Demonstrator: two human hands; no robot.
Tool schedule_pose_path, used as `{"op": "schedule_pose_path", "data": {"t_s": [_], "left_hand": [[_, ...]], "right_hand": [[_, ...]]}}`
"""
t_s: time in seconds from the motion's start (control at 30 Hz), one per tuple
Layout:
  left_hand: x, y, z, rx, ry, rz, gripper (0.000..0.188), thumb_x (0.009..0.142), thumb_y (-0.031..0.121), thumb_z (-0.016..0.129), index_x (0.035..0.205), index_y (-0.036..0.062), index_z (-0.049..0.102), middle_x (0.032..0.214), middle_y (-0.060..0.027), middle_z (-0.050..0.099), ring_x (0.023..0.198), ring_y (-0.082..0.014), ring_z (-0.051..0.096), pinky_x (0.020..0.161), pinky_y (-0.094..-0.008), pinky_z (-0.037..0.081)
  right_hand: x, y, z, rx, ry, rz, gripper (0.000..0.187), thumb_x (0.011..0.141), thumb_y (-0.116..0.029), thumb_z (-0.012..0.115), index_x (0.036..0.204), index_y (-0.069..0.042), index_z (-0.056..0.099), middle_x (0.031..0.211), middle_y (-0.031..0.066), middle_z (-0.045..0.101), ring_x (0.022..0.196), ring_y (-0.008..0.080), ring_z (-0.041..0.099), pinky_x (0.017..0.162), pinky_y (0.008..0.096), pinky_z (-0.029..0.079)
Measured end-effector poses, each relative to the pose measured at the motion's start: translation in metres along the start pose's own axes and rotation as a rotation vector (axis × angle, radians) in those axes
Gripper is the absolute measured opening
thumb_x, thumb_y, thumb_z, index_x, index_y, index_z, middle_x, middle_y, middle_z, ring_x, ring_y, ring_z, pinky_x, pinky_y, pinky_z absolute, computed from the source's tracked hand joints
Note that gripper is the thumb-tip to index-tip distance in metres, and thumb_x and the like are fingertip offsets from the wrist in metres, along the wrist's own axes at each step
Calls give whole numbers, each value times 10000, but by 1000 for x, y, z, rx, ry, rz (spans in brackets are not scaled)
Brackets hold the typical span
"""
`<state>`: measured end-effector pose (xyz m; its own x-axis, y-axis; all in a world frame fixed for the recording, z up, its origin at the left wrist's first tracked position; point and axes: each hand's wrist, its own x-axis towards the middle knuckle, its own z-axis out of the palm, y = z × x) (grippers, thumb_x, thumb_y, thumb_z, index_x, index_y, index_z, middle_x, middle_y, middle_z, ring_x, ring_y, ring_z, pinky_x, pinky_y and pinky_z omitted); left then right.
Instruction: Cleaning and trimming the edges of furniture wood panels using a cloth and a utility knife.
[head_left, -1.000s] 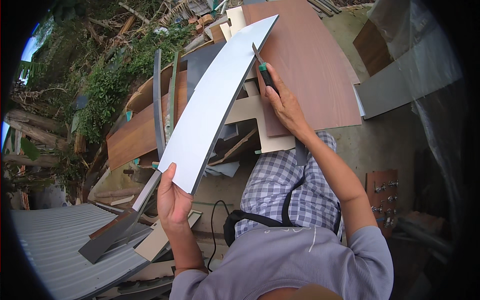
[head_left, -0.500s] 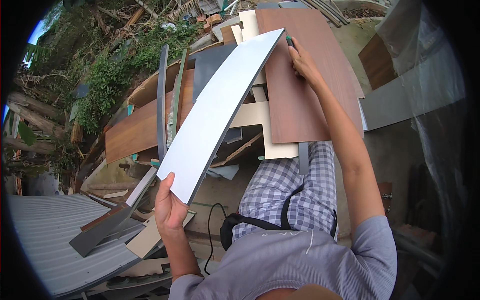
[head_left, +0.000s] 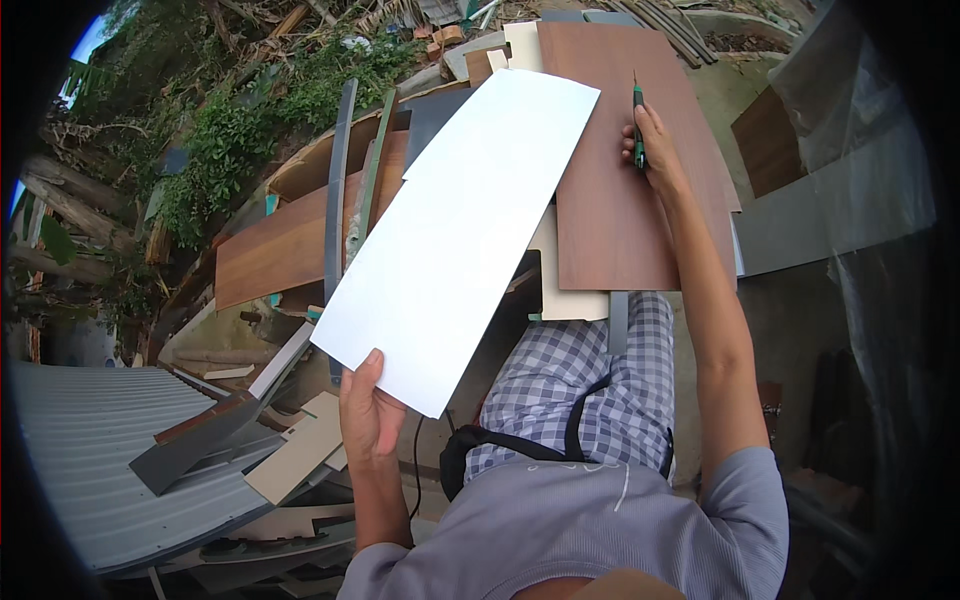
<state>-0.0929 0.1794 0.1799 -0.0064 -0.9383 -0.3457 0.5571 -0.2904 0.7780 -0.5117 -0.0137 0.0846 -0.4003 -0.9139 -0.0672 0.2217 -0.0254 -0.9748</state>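
Note:
My left hand point(head_left: 372, 405) is closed on the near end of a long white panel point(head_left: 465, 235), its thumb on the white face and the other fingers hidden beneath. The panel slants up to the far right over a pile of boards. In my right hand point(head_left: 655, 150), fingers wrapped round it, is a slim green-and-black tool point(head_left: 639, 128) with a thin metal tip pointing away from me. This hand is over a large reddish-brown wood-grain board point(head_left: 610, 230), apart from the white panel.
Cream boards point(head_left: 550, 270) and a brown board point(head_left: 275, 250) lie in the pile, beside a narrow grey strip point(head_left: 340, 180). To the left, offcuts rest on corrugated metal sheeting point(head_left: 100, 430). Clear plastic sheeting point(head_left: 860, 130) hangs at the right. Green plants point(head_left: 225, 140) grow at the far left.
The white panel has turned so more of its broad face shows, and its dark long edge is now out of sight. My right hand has moved right and nearer, away from the panel's far corner.

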Motion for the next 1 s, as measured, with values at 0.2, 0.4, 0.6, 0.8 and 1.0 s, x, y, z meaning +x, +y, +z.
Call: {"op": "schedule_pose_path", "data": {"t_s": [0.2, 0.4, 0.6, 0.8, 1.0], "left_hand": [[1, 2, 12, 119, 10, 154, 448, 902, 84, 513, 1304, -41, 362, 1214, -146, 510, 1104, -214, 543, 955, -371, 453], [-2, 5, 40, 271, -10, 301, 405, 906, 75, 508, 1268, -72, 400, 1159, -144, 537, 1051, -170, 542, 941, -338, 418], [-13, 16, 71, 811, -36, 652, 227, 918, 110, 571, 1049, -75, 590, 981, -103, 617, 882, -139, 564, 826, -275, 436], [-16, 15, 87, 1032, -273, 973, 242, 814, -67, 620, 1055, -48, 601, 1033, -204, 658, 953, -244, 642, 858, -328, 475], [-16, 14, 99, 1007, -406, 985, 301, 812, -92, 580, 1109, -49, 564, 1136, -270, 608, 1088, -342, 601, 945, -387, 449]], "right_hand": [[-51, -17, -14, -303, -15, -96, 559, 918, -318, 552, 1382, -59, 381, 836, 73, 564, 641, 111, 541, 548, 254, 461], [-122, -44, -9, -672, -158, -195, 554, 879, -299, 591, 1376, -113, 432, 1189, 165, 598, 1073, 252, 589, 907, 351, 432], [-197, -108, 16, -738, -289, -692, 598, 795, -136, 649, 1362, -148, 459, 992, 137, 611, 845, 268, 624, 748, 350, 497], [-259, -168, 36, -658, -494, -915, 689, 672, -78, 728, 1323, -171, 522, 840, 69, 568, 634, 180, 566, 509, 312, 487], [-272, -181, 29, -801, -725, -676, 662, 688, -107, 715, 1319, -92, 514, 882, 108, 622, 699, 216, 579, 561, 307, 481]]}}
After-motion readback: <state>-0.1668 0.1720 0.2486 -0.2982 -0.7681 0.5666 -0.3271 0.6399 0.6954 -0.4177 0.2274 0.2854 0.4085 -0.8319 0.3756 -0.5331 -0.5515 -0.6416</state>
